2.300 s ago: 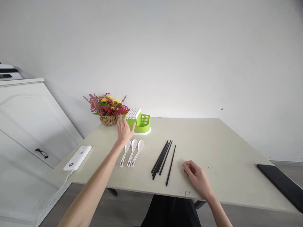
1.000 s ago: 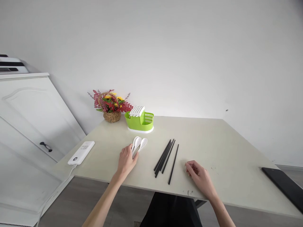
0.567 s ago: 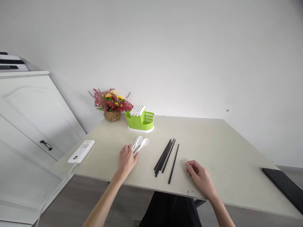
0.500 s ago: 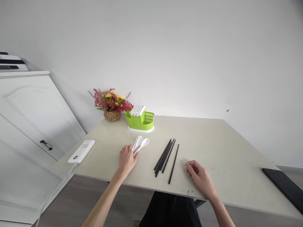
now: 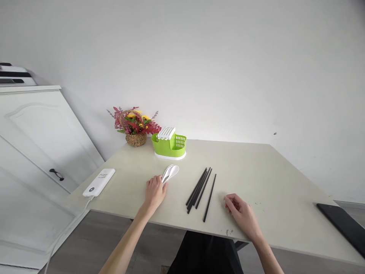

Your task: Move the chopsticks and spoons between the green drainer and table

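My left hand point(image 5: 154, 193) is closed around the handles of several white spoons point(image 5: 172, 172), which are gathered in a bunch. Their bowls point away from me, and my fingers hide most of the handles. Several black chopsticks point(image 5: 196, 190) lie in a loose bundle on the table between my hands, with one single chopstick point(image 5: 210, 198) apart on the right. To the right of it, my right hand point(image 5: 241, 213) rests on the table with its fingers curled in, and nothing shows in them.
A green and white utensil holder point(image 5: 169, 148) stands at the back, beside a wicker basket of flowers point(image 5: 135, 131). On the left lies a white power bank point(image 5: 99, 182) with a cable. A black flat device point(image 5: 342, 224) is on the right edge. A white cabinet point(image 5: 42, 152) stands at the left.
The spoons have been drawn closer together in my left hand, their bowls now overlapping more. My right hand and the chopsticks have stayed put.
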Action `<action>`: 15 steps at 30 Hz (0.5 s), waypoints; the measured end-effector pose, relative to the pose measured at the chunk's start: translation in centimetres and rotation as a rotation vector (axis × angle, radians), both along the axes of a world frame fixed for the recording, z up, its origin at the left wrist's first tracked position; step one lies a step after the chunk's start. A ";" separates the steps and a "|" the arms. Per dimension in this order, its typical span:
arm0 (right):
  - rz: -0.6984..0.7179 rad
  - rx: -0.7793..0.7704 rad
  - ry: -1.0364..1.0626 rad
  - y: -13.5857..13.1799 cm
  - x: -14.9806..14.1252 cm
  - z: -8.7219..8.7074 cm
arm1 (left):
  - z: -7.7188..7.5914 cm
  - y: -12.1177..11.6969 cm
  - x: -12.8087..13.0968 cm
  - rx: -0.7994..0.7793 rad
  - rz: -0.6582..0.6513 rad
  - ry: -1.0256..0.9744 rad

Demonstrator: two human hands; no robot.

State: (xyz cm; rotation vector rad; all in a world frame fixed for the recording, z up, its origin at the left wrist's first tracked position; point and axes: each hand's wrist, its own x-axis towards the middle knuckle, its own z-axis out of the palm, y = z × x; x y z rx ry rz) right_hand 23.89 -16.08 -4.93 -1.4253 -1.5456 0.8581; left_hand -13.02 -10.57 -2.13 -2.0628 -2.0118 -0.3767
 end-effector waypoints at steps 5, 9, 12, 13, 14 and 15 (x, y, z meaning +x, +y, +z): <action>-0.005 0.000 0.004 0.0 0.0 0.0 | -0.2 0.0 0.5 0.012 -0.035 0.033; 0.000 -0.013 0.001 0.0 0.0 0.0 | -0.3 0.1 0.9 0.006 -0.050 0.047; 0.001 -0.008 -0.001 0.1 0.0 -0.1 | -0.3 0.0 1.2 0.003 -0.061 0.055; 0.003 -0.006 0.000 0.1 0.0 -0.1 | -0.3 0.0 1.3 0.001 -0.064 0.056; 0.004 -0.004 0.003 0.1 0.1 -0.1 | -0.3 0.0 1.4 0.000 -0.066 0.057; 0.005 -0.002 0.006 0.1 0.0 -0.1 | -0.3 0.0 1.4 -0.002 -0.067 0.058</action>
